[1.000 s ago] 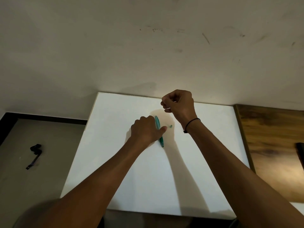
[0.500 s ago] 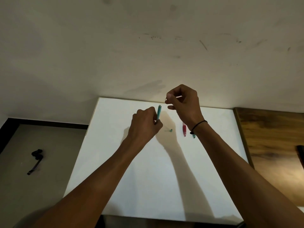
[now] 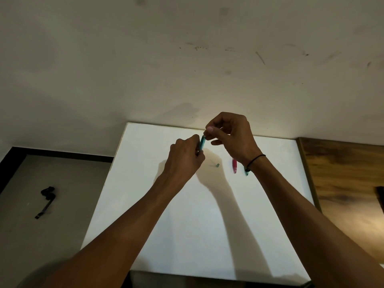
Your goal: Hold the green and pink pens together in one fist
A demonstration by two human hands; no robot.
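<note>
Teal pen (image 3: 202, 142) held upright by left hand (image 3: 185, 161); right hand (image 3: 232, 138) pinches its top, above white table (image 3: 187, 235) near its far edge.

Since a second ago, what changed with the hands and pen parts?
The left hand lifted the teal pen barrel off the white board and now holds it nearly upright. The right hand came in and pinches at the barrel's top end. The small teal piece stayed on the board; the black strap on the floor did not move.

Bare forearms, no sleeves; a thin black band (image 3: 255, 160) circles the right wrist.
</note>
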